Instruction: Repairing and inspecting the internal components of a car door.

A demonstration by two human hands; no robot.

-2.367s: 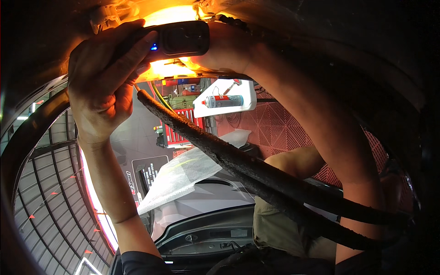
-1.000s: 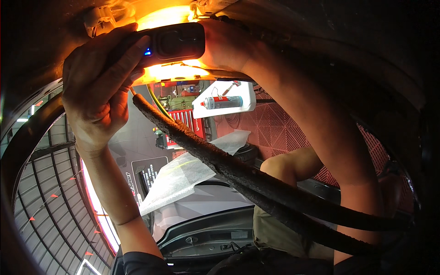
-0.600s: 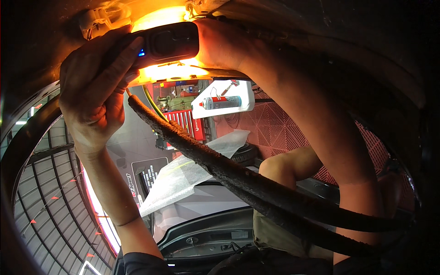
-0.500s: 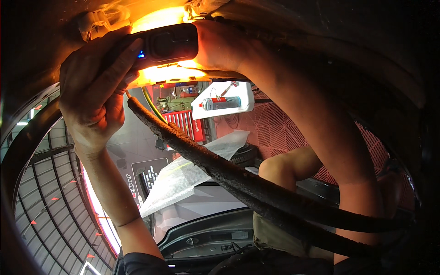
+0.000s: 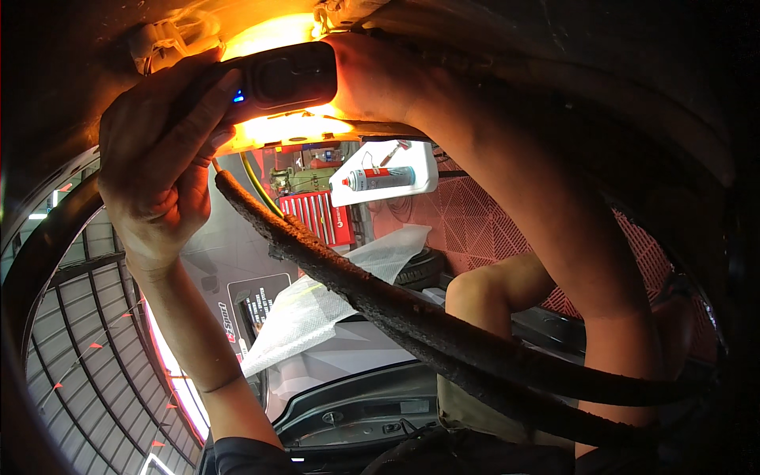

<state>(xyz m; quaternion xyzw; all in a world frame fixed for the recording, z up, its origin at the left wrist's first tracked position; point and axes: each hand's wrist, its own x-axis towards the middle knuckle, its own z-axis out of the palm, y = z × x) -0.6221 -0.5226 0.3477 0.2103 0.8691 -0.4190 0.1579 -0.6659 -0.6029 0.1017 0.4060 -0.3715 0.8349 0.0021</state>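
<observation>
My left hand (image 5: 157, 154) is closed around a small black work light (image 5: 297, 75) with blue indicator dots, its thumb lying along the near face. Orange-yellow light from it floods a recess (image 5: 269, 36) in the dark panel above. Coming from the right, my right forearm (image 5: 522, 166) bends up to that recess. My right hand (image 5: 368, 75) is lit orange beside the lamp's right end, its fingers hidden behind the lamp. Below both hands, a dirt-caked cable sleeve (image 5: 317, 257) slants from the left wrist down to the lower right.
A pale plastic clip (image 5: 170, 39) sits on the panel left of the glow. Through the opening show a spray can (image 5: 380, 178) on a white tray (image 5: 427, 170), a red tool chest (image 5: 321, 218), a translucent sheet (image 5: 305, 317) and a bare knee (image 5: 479, 293).
My left hand and the work light have shifted slightly left. The upper end of the cable sleeve has moved a little left too. My right arm stays nearly still.
</observation>
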